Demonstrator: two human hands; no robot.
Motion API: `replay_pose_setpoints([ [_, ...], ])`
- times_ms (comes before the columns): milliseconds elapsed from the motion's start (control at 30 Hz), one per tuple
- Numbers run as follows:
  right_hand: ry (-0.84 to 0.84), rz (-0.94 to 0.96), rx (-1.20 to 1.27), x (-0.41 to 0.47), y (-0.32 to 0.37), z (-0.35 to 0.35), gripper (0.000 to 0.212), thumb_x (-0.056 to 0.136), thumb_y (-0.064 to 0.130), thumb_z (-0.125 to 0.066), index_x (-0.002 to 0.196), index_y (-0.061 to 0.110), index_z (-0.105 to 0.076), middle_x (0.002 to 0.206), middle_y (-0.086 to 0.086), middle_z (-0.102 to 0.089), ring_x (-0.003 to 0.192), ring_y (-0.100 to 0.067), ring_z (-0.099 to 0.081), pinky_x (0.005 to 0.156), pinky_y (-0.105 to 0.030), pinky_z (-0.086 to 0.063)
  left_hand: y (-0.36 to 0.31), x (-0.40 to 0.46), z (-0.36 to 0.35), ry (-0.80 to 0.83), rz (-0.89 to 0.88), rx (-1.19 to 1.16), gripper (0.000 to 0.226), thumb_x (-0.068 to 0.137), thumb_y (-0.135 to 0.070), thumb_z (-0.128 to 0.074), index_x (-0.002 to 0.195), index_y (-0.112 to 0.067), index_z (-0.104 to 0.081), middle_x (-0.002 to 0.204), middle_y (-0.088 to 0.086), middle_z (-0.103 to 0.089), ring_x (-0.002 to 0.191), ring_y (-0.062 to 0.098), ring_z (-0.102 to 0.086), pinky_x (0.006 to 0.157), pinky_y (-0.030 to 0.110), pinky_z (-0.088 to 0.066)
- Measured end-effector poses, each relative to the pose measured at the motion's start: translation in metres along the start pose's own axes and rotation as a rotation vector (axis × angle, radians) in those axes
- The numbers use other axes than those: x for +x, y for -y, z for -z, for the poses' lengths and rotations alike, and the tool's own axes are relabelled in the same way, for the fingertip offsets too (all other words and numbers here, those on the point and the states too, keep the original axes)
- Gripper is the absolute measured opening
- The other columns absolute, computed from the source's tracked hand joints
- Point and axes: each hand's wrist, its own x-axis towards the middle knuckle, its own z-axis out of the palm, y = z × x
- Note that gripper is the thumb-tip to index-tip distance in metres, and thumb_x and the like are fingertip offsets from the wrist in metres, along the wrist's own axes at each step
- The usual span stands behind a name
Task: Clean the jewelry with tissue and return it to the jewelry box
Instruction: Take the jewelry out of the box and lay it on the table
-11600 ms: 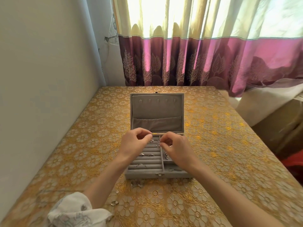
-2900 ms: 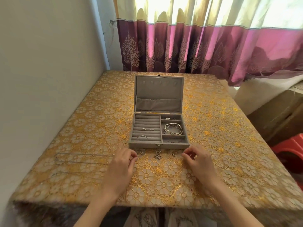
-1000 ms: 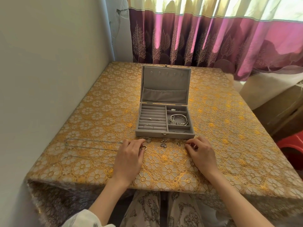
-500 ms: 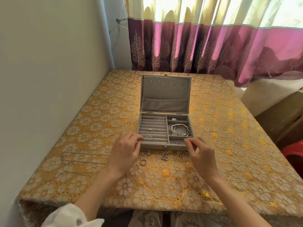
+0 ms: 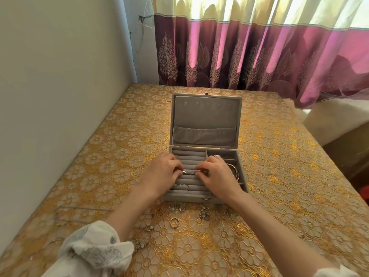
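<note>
Both hands work in the jewelry box (image 5: 207,198); left hand (image 5: 161,174) and right hand (image 5: 214,174) each pinch a ring from the slots; next, judging, lifting them out for wiping.

A table (image 5: 279,176) is covered by a gold tablecloth (image 5: 111,156) patterned with pale flowers. To the left of the table a plain pale wall (image 5: 60,76) is seen, with the table's left edge set against it. Behind the table's far edge a curtain (image 5: 259,56) is hung, cream at the top and maroon below, with tree and leaf motifs printed on the maroon band. Beyond the table's right edge something red (image 5: 364,191) is partly shown at the frame's border.
</note>
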Motion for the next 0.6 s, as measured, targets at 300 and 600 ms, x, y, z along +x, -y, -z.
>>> replay_pose_setpoints([
  [300,-0.002,0.012,-0.056,0.000,0.006,-0.002,0.015,0.094,0.021,-0.048,0.100,0.016,-0.061,0.103,0.002,-0.061,0.096,-0.014,-0.047,0.089,-0.030,-0.037,-0.002,0.003,-0.003,-0.070,0.041,-0.080,0.015,0.092,-0.025,-0.053,0.099,-0.015,-0.063,0.094,0.001,-0.065,0.087,0.015,-0.057,0.079,0.030,-0.050],
  [600,-0.089,-0.092,0.288,-0.046,0.024,0.021,0.008,0.089,0.011,-0.057,0.093,0.012,-0.063,0.087,0.004,-0.061,0.081,-0.007,-0.056,0.073,-0.019,-0.049,-0.028,-0.037,0.019,-0.207,0.020,-0.319,0.010,0.088,-0.008,-0.058,0.094,-0.013,-0.065,0.081,-0.008,-0.060,0.070,-0.002,-0.056,0.066,0.007,-0.045],
])
